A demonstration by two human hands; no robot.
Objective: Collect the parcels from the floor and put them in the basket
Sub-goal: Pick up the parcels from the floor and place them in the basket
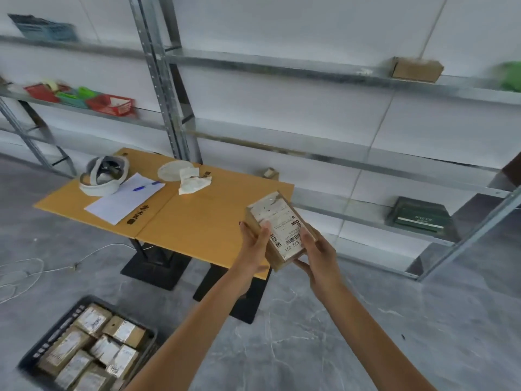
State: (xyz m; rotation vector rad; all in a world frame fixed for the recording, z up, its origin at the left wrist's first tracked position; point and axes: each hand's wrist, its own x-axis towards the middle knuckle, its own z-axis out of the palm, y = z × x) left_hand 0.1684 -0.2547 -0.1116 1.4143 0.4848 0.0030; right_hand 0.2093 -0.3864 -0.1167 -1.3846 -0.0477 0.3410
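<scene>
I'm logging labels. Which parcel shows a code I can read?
The parcel held up by the left hand and right hand: its label reads E72 071. The parcels lying in the basket have labels too blurred to read.

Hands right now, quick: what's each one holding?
Left hand: holds the parcel, thumb across its label.
Right hand: holds the same parcel at its lower right.

basket (53, 334): near corner cut off by bottom edge
green item (510, 76): blurred, cut by right edge
blue crate (46, 30): blurred
parcel (279, 221): label's small print illegible
</scene>
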